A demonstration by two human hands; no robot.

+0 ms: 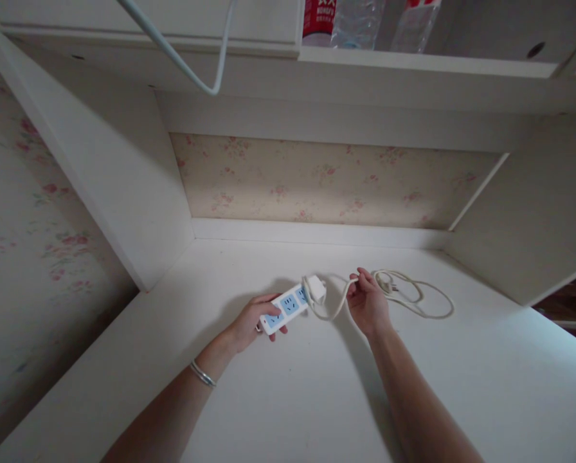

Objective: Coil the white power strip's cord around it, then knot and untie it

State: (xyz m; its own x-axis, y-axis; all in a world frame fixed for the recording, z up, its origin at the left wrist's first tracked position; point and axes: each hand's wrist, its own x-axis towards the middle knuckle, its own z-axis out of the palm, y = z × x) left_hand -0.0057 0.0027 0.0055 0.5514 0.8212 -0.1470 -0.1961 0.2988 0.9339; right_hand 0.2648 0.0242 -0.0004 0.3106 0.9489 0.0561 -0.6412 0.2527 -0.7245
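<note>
My left hand (259,318) grips the near end of a white power strip (288,304) with blue socket faces, thumb on top and fingers underneath. At the strip's far end sits a white plug or adapter (315,289), with a cream cord (337,310) looped around that end. That cord runs across to my right hand (366,301), whose thumb and fingers pinch it. Beyond the right hand, more cord lies in loose loops (430,315) on the white desktop (278,405), with a pronged plug (388,285) among them.
White side panels (109,141) stand left and right of the desk, with floral wallpaper (288,186) at the back. Overhead, a shelf (427,64) holds plastic bottles (358,22). A pale cable (177,54) hangs down at the upper left.
</note>
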